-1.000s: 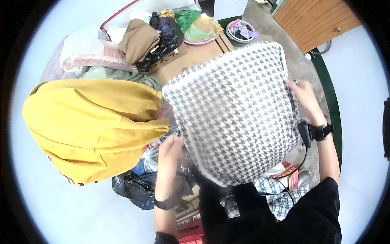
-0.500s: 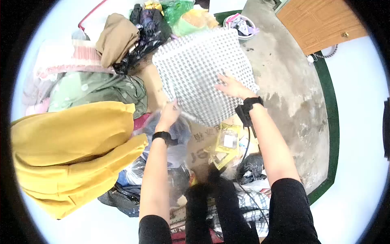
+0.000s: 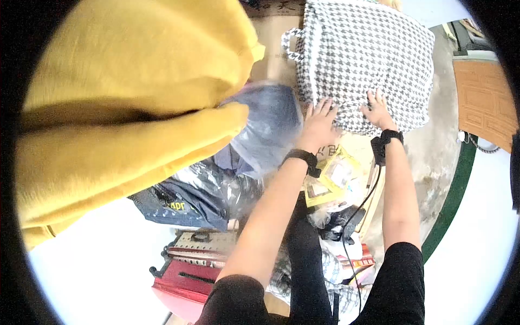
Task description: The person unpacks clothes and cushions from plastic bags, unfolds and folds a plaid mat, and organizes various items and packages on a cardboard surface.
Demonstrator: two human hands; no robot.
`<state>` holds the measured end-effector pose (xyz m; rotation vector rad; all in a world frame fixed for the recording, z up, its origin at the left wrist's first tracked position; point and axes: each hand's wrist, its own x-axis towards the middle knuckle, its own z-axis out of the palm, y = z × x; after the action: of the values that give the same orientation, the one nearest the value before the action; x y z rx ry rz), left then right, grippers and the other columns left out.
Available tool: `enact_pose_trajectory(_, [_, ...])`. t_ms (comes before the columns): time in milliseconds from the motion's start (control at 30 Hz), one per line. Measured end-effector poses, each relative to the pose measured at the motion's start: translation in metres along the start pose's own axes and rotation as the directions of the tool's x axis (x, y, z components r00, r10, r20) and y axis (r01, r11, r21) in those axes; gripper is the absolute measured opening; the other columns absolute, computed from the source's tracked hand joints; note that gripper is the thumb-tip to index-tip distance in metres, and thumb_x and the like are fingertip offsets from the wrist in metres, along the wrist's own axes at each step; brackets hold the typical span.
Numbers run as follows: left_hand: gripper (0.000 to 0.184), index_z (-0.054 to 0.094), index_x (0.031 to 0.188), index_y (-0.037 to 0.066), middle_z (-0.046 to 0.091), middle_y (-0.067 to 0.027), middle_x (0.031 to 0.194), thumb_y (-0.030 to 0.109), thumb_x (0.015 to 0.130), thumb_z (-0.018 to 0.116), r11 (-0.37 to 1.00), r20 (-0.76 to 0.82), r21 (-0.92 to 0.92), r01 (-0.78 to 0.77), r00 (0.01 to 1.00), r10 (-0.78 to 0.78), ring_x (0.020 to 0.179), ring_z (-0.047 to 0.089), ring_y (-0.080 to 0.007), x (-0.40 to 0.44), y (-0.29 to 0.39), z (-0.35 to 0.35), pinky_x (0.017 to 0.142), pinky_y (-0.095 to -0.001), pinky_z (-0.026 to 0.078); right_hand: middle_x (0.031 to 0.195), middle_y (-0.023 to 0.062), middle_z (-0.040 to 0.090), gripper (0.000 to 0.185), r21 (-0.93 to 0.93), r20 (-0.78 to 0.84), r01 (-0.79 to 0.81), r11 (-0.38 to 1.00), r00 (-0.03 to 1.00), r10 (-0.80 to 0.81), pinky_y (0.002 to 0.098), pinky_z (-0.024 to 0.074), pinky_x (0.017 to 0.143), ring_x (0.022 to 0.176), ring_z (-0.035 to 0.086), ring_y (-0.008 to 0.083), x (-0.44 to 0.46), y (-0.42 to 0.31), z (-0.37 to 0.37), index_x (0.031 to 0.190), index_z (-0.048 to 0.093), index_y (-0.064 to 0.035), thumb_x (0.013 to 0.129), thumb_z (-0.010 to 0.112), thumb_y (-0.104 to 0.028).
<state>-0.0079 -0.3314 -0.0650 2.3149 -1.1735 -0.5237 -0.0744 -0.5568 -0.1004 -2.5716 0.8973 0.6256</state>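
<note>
A stuffed fabric storage bag [image 3: 368, 54] with a black-and-white houndstooth pattern lies at the upper right. A loop handle [image 3: 292, 44] sticks out from its left side, and a white strip runs along that edge. My left hand [image 3: 319, 127] rests on the bag's near left corner with its fingers stretched out. My right hand [image 3: 381, 114] presses on the near side of the bag, fingers spread. Neither hand grips anything. Black bands are round both wrists, and a cable [image 3: 357, 214] hangs from the right one.
A large yellow garment [image 3: 135, 108] fills the left. Beside it sits a dark blue bundle in clear plastic [image 3: 271, 122]. Yellow-edged packets [image 3: 341, 172] lie below my hands. A red case [image 3: 181, 287] stands at the lower left. A wooden door [image 3: 482, 103] is at the far right.
My left hand has gone from closed fingers at the bag's corner to an open palm on its near edge. The view has shifted, placing the bag farther right and the yellow garment larger.
</note>
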Motion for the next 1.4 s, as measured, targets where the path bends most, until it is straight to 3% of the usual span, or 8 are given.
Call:
enact_pose_trajectory(167, [0.037, 0.05, 0.113, 0.004, 0.048, -0.0182, 0.117, 0.007, 0.076, 0.05, 0.932, -0.005, -0.313, 0.183, 0.981, -0.194, 0.11, 0.044, -0.0334, -0.15, -0.026, -0.005, 0.093, -0.0401, 0.037, 0.144, 0.0148, 0.013, 0.071, -0.089, -0.282, -0.062, 0.994, 0.959, 0.034, 0.0402, 0.0214, 0.105, 0.131, 0.014, 0.0368, -0.02, -0.013, 0.029, 0.138, 0.02, -0.0134, 0.08, 0.052, -0.038])
enact_pose_trajectory(267, [0.033, 0.051, 0.106, 0.004, 0.05, -0.017, 0.109, 0.007, 0.074, 0.053, 0.896, -0.02, -0.139, 0.421, 0.904, -0.428, 0.102, 0.047, -0.0354, -0.264, -0.074, -0.017, 0.089, -0.041, 0.038, 0.141, 0.0228, 0.014, 0.071, 0.102, -0.269, 0.035, 0.994, 0.963, -0.007, 0.0362, 0.0198, 0.105, 0.129, 0.018, 0.0371, -0.068, -0.028, 0.064, 0.135, 0.021, -0.0008, 0.08, 0.056, -0.027])
enact_pose_trajectory(367, [0.038, 0.047, 0.112, 0.005, 0.049, -0.0175, 0.108, 0.013, 0.076, 0.057, 0.646, -0.148, -0.057, 0.762, 0.633, -0.76, 0.102, 0.046, -0.0362, -0.376, -0.115, -0.028, 0.086, -0.0427, 0.039, 0.121, 0.0273, 0.045, 0.062, 0.53, -0.082, 0.015, 0.848, 0.996, 0.033, 0.0373, 0.0341, 0.097, 0.114, 0.043, 0.0376, -0.145, -0.066, 0.114, 0.129, 0.029, 0.004, 0.081, 0.057, -0.023])
enact_pose_trajectory(467, [0.049, 0.045, 0.113, 0.0, 0.047, -0.0227, 0.11, 0.026, 0.075, 0.061, 0.353, -0.128, -0.133, 0.926, 0.338, -0.933, 0.1, 0.048, -0.0381, -0.444, -0.161, -0.042, 0.087, -0.0448, 0.039, 0.111, 0.0229, 0.053, 0.05, 0.438, 0.222, 0.021, 0.899, 0.966, -0.131, 0.0369, 0.0394, 0.09, 0.104, 0.051, 0.0348, -0.219, -0.137, 0.169, 0.124, 0.04, -0.0007, 0.081, 0.054, -0.023])
enact_pose_trajectory(733, [0.067, 0.032, 0.127, -0.007, 0.036, -0.0287, 0.128, 0.03, 0.078, 0.058, 0.262, 0.249, -0.615, 0.744, 0.498, -0.831, 0.121, 0.035, -0.0373, -0.453, -0.234, -0.059, 0.1, -0.0378, 0.03, 0.112, 0.0207, 0.051, 0.041, 0.406, 0.006, 0.611, 0.68, 0.742, -0.671, 0.0393, 0.0376, 0.092, 0.106, 0.047, 0.0361, -0.288, -0.404, 0.209, 0.115, 0.046, -0.0002, 0.078, 0.057, -0.014])
enact_pose_trajectory(967, [0.042, 0.044, 0.113, -0.004, 0.047, -0.0259, 0.11, 0.01, 0.075, 0.054, 0.405, -0.184, -0.687, 0.603, 0.394, -0.9, 0.105, 0.044, -0.0407, -0.473, -0.258, -0.032, 0.091, -0.0427, 0.036, 0.132, 0.0244, 0.031, 0.094, -0.052, 0.087, 0.748, 0.662, 0.663, -0.743, 0.0419, 0.0102, 0.106, 0.127, 0.022, 0.0358, -0.271, -0.537, 0.305, 0.133, 0.016, 0.0079, 0.066, 0.07, -0.03])
enact_pose_trajectory(1133, [0.059, 0.031, 0.123, -0.007, 0.04, -0.0264, 0.115, 0.008, 0.073, 0.059, 0.471, -0.518, -0.651, 0.595, 0.107, -0.849, 0.109, 0.039, -0.0399, -0.513, -0.33, -0.108, 0.096, -0.0412, 0.032, 0.101, 0.0213, 0.056, 0.06, 0.019, 0.146, 0.598, 0.802, 0.791, -0.593, 0.0435, 0.0366, 0.087, 0.1, 0.052, 0.0355, -0.269, -0.569, 0.32, 0.114, 0.041, 0.0033, 0.066, 0.07, -0.019])
enact_pose_trajectory(1400, [0.109, 0.001, 0.137, 0.002, 0.011, -0.0329, 0.136, 0.04, 0.065, 0.074, 0.269, -0.347, -0.597, 0.756, 0.059, -0.936, 0.126, 0.019, -0.0442, -0.514, -0.401, -0.2, 0.099, -0.0471, 0.028, 0.088, 0.0229, 0.058, 0.037, 0.253, 0.235, 0.776, 0.578, 0.53, -0.815, 0.0424, 0.0465, 0.07, 0.08, 0.056, 0.0375, -0.379, -0.561, 0.308, 0.106, 0.051, 0.0018, 0.072, 0.057, -0.009])
